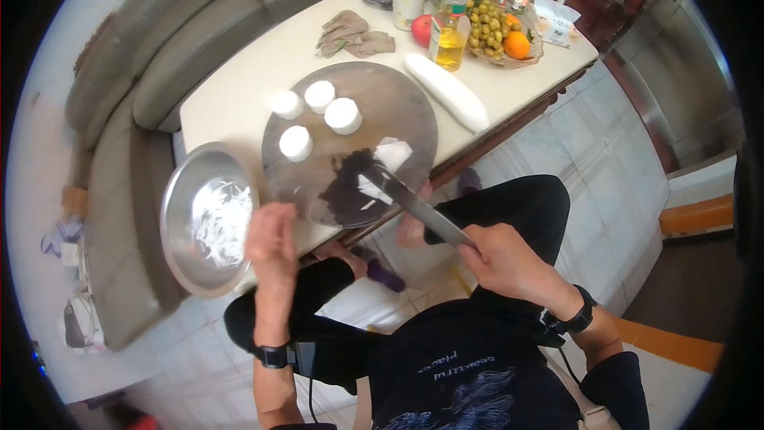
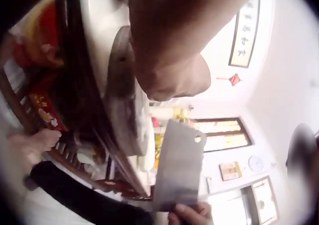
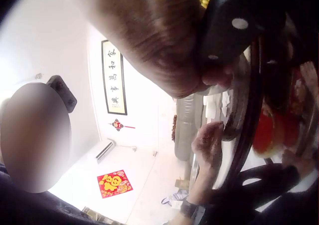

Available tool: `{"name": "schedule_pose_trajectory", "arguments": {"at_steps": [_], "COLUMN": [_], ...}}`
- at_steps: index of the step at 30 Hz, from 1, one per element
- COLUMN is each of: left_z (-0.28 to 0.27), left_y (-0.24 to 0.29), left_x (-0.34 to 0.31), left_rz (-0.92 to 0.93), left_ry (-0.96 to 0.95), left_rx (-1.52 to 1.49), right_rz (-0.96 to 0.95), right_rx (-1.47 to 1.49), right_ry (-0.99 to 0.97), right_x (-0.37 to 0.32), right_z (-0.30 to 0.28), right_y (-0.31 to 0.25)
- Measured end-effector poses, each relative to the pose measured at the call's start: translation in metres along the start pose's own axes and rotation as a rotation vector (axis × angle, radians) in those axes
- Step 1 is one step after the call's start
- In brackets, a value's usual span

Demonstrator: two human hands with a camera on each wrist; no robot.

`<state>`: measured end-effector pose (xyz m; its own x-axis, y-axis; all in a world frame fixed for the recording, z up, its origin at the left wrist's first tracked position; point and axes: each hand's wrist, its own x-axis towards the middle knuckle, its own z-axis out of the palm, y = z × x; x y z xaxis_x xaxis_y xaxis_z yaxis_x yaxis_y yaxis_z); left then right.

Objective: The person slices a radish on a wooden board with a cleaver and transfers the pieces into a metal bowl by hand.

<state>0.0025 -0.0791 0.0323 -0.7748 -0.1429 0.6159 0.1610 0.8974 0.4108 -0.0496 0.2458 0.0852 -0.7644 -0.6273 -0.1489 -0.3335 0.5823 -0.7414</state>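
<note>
My right hand grips the black handle of a cleaver, its blade raised over the near right part of a round cutting board. White radish slices and a few strips lie there, partly behind the blade. Several thick radish chunks stand farther back on the board. My left hand, blurred, hovers between the board and a steel bowl; its fingers bend loosely with nothing visible in them. White radish shreds fill the bowl's bottom.
A long peeled white radish lies right of the board. Behind it stand an oil bottle, a fruit basket and a tall container. A crumpled cloth lies near the sofa. My knees are at the table's near edge.
</note>
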Motion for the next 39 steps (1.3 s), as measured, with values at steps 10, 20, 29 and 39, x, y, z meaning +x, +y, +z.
{"name": "schedule_pose_trajectory", "arguments": {"at_steps": [10, 20, 29, 39], "left_z": [-0.043, 0.027, 0.032, -0.033], "left_y": [-0.059, -0.021, -0.02, -0.044], "left_x": [0.011, 0.017, 0.037, 0.041], "left_rz": [-0.439, -0.152, -0.118, -0.304], "left_ry": [0.189, -0.097, -0.332, 0.122], "left_rx": [0.081, -0.099, 0.077, -0.135], "right_rz": [-0.09, 0.068, 0.155, 0.085], "right_rx": [0.185, 0.521, 0.607, 0.625], "right_ry": [-0.033, -0.114, -0.153, -0.19], "right_x": [0.036, 0.061, 0.059, 0.072], "right_z": [0.02, 0.021, 0.026, 0.025], "right_y": [-0.022, -0.042, -0.04, -0.059]}}
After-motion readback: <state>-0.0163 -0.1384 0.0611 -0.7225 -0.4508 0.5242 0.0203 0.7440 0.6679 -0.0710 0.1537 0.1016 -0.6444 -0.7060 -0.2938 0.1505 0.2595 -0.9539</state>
